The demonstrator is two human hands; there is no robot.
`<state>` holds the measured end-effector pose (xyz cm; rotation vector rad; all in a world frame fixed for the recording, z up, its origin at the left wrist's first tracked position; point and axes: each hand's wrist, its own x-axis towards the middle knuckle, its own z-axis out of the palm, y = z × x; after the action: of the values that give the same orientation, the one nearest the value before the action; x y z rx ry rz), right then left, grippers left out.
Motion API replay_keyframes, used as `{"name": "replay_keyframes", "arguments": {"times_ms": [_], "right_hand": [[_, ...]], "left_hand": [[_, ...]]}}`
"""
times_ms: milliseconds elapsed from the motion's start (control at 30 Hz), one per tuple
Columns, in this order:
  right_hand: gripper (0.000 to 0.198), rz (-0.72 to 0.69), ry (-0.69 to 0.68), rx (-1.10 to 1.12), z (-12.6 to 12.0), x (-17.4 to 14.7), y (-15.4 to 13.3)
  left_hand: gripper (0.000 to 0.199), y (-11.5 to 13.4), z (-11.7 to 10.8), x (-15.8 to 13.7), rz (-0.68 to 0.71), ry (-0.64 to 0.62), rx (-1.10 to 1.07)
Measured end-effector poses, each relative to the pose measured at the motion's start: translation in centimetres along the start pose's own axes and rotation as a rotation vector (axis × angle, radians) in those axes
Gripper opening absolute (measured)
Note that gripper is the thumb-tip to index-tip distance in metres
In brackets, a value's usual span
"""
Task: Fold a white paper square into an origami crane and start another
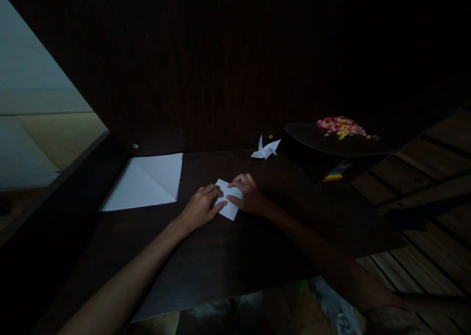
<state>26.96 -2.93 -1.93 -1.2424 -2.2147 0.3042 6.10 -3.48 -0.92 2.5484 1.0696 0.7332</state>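
A small folded sheet of white paper [231,211] lies on the dark wooden tabletop, turned cornerwise to me. My left hand [201,205] holds its left side, with the thumb and fingertips pressed onto the paper. On the opposite edge, my right hand [250,195] grips the paper, thumb on top and fingers curled. Parts of both side edges are hidden under my fingers. Beyond my right hand stands a white origami crane [265,150] near the back panel.
A stack of white paper sheets [147,182] lies at the left, its top sheet creased diagonally. On a curved shelf [305,134] at the right is a pile of small colourful pieces [342,126]. A raised board [73,178] borders the table's left side. Wooden slats [434,246] show at the right.
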Motion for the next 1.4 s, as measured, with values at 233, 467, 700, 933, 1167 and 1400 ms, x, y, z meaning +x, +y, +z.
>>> {"name": "replay_keyframes", "arguments": {"times_ms": [233, 467, 700, 933, 1167, 1400], "right_hand": [[0.029, 0.053, -0.029, 0.043, 0.4, -0.1, -0.2], [0.029, 0.034, -0.073, -0.006, 0.1, -0.2, -0.3], [0.028, 0.002, -0.094, 0.008, 0.1, -0.2, -0.1], [0.030, -0.030, -0.119, 0.003, 0.1, -0.2, 0.1], [0.029, -0.076, -0.192, -0.002, -0.7, 0.1, 0.1], [0.033, -0.062, -0.249, 0.029, -1.5, 0.6, 0.8]], "left_hand": [[0.036, -0.2, 0.5, -0.1, -0.020, 0.067, 0.054], [0.048, -0.6, 0.6, -0.1, -0.026, 0.045, 0.218], [0.050, -0.8, 0.6, -0.2, -0.028, 0.020, 0.235], [0.048, -0.6, 0.3, 0.0, -0.013, 0.033, 0.210], [0.031, -0.7, 0.0, 0.2, -0.020, 0.110, 0.125], [0.019, -1.6, -0.9, 0.2, -0.044, 0.070, -0.040]]}}
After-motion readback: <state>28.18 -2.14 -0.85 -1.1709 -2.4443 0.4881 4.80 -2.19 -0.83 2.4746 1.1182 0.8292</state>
